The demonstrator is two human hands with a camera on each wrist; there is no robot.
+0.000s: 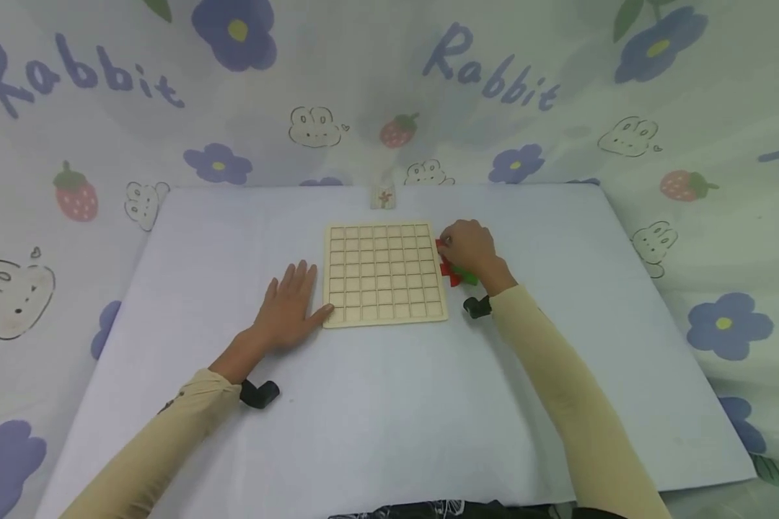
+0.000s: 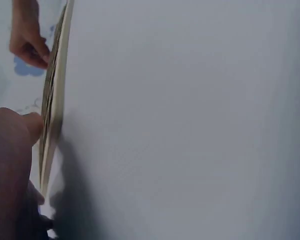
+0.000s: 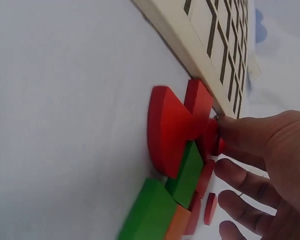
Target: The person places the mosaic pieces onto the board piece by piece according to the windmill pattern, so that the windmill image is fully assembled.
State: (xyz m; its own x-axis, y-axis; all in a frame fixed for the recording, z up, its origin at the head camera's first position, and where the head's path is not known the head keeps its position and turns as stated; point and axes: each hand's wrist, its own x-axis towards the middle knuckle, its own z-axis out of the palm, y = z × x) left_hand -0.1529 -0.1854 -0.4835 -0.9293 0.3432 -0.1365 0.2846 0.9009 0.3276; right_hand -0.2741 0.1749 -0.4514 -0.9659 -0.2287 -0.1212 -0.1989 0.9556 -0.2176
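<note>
A square wooden grid board (image 1: 386,274) lies on the white table. My left hand (image 1: 288,310) rests with spread fingers at its left side, the thumb over the lower left corner. Beyond the board's right edge, my right hand (image 1: 470,245) reaches down over a small pile of coloured pieces. In the right wrist view, its thumb and index finger pinch a rounded red piece (image 3: 208,137), partly hidden by the thumb. Beside it lie a red wedge-shaped piece (image 3: 165,132), a red block (image 3: 198,104) against the board's edge, and a green block (image 3: 185,172).
A larger green block (image 3: 147,210) and an orange piece (image 3: 177,222) are nearer the right wrist camera. Behind the board sits a small pale item with a reddish mark (image 1: 383,197). A printed cloth (image 1: 363,79) hangs behind the table (image 1: 376,411).
</note>
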